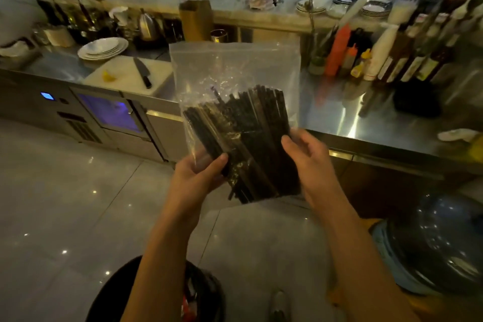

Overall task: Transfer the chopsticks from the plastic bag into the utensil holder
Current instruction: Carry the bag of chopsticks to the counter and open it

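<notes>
A clear plastic bag (230,65) hangs upright in front of me, its lower half filled with a bundle of several black chopsticks (245,138). My left hand (198,175) grips the bag's lower left corner with the thumb pressed on the chopsticks. My right hand (305,157) holds the bag's lower right side, fingers curled round the bundle. The bag's top edge looks closed. A metal cup-like holder (219,35) stands on the far shelf behind the bag; I cannot tell whether it is the utensil holder.
A steel counter (366,112) runs ahead, with a white cutting board and knife (142,72), stacked plates (103,48), sauce bottles (337,49) and tall bottles at right. A black-lined bin (203,293) sits below my arms. A dark round lid (441,243) is at lower right.
</notes>
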{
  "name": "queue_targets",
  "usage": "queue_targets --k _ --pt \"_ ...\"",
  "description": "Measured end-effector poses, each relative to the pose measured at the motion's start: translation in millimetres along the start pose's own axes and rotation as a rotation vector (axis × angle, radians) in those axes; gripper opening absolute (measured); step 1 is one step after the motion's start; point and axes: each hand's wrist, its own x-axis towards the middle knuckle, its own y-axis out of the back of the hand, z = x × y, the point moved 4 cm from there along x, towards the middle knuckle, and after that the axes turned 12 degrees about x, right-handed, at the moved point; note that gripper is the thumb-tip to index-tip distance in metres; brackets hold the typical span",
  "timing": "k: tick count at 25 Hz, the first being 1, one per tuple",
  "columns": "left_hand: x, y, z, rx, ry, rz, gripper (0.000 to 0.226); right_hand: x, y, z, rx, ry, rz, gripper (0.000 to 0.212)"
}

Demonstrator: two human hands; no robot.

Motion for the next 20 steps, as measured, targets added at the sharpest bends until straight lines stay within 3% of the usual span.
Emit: queue_targets --k 8,20 --pt "102.2 -89.4 20.0 -0.016 -0.01 -0.039 0.023 103.7 89.2 -14.6 -0.075 0.013 0.111 0.013" --pt "281.8 -46.2 4.4 -0.075 0.012 -0.017 0.022 267.1 58.9 5.0 -0.281 -0.02 0.151 0.014"
